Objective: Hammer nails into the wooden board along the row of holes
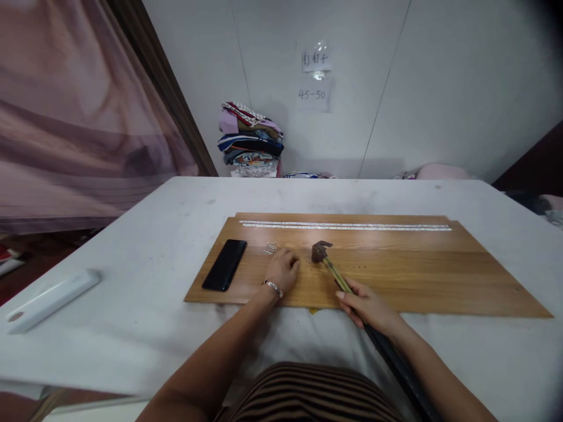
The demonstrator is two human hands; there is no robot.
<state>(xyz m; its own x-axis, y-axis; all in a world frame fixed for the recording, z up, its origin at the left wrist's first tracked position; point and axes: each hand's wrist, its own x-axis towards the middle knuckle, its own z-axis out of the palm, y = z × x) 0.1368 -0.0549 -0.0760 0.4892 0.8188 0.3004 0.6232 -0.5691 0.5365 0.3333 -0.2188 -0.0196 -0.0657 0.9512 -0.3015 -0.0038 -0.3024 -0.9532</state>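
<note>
A claw hammer (335, 272) with a rusty brown head and a long handle is gripped in my right hand (358, 302), which is closed around the handle. Its head is over the middle of a wooden board (409, 258). My left hand (284, 269), wearing a silver bracelet (273, 288), rests at the board with fingers curled inward; whatever they hold, if anything, is hidden. Just beyond these fingers lies a small pile of nails (270, 248). Several small dark marks (353, 267) run in a row across the board to the right of the hammer head.
A black phone (224, 265) lies on the board's left end. Two white measuring strips (347, 227) run along its far side. The white table (145, 246) also bears a white plastic piece (53, 300). Folded clothes (251, 140) are stacked behind, against the wall.
</note>
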